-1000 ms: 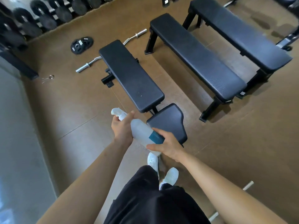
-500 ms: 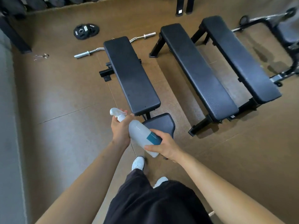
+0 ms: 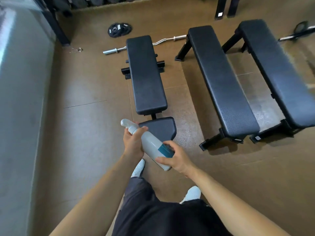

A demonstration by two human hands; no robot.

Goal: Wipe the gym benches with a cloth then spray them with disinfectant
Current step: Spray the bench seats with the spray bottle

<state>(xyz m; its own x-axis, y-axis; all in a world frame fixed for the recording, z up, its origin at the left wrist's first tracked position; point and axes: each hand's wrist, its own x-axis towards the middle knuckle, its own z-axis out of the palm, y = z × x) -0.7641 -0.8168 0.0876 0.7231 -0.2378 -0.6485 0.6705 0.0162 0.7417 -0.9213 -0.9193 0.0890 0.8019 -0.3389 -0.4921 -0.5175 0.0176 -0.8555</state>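
I hold a white spray bottle with a teal label, tilted, its nozzle up and to the left. My left hand grips the neck just below the spray head. My right hand wraps the bottle's lower end. The bottle hangs just in front of the small seat pad of the adjustable black bench. Two flat black benches stand to the right, a middle bench and a far right bench. No cloth is in view.
A curl bar lies on the brown floor behind the adjustable bench. Weight plates lie at the back, and a dumbbell rack runs along the top edge. A grey wall stands on the left. My white shoes are below the bottle.
The view has swung so the benches now run almost straight away from me. Both hands keep the same grip on the bottle, which stays in front of the seat pad.
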